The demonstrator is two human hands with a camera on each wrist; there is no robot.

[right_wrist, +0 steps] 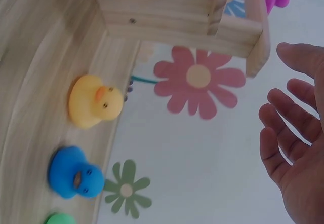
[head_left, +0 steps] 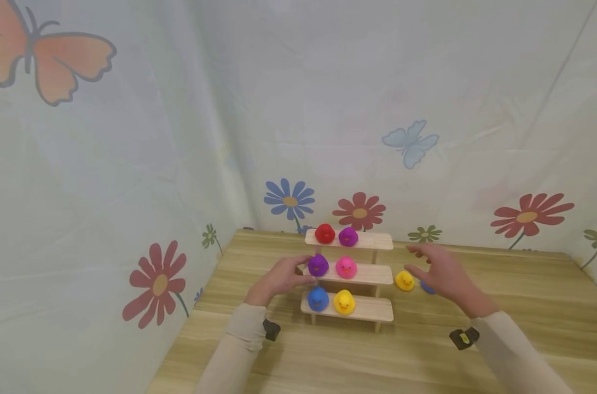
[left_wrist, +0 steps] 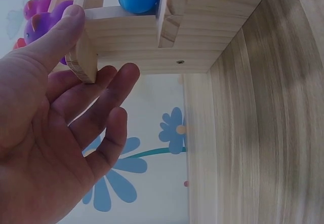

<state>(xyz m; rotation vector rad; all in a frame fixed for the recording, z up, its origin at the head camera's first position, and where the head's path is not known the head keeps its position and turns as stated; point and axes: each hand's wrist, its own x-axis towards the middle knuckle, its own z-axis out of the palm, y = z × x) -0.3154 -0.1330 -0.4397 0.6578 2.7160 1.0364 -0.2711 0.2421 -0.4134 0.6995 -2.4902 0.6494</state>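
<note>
A three-step wooden shelf [head_left: 372, 273] bears rubber ducks. Red [head_left: 325, 233] and purple [head_left: 348, 237] ducks sit on the top step. The middle step carries a purple duck [head_left: 318, 265] and a pink duck [head_left: 346, 267]; below are a blue duck [head_left: 318, 299] and a yellow duck [head_left: 345, 302]. My left hand [head_left: 282, 276] grips the left end of the middle step, thumb in front beside the purple duck, fingers [left_wrist: 104, 100] curled behind the board. To the right of the shelf, my right hand [head_left: 446, 276] hovers with loosely bent fingers, holding nothing.
On the table [head_left: 337, 361] right of the shelf stand a yellow duck [right_wrist: 91, 102] and a blue duck [right_wrist: 73, 173]. A green thing [right_wrist: 61, 219] shows partly at the right wrist view's lower edge. Behind the table hangs a flowered cloth [head_left: 328, 109].
</note>
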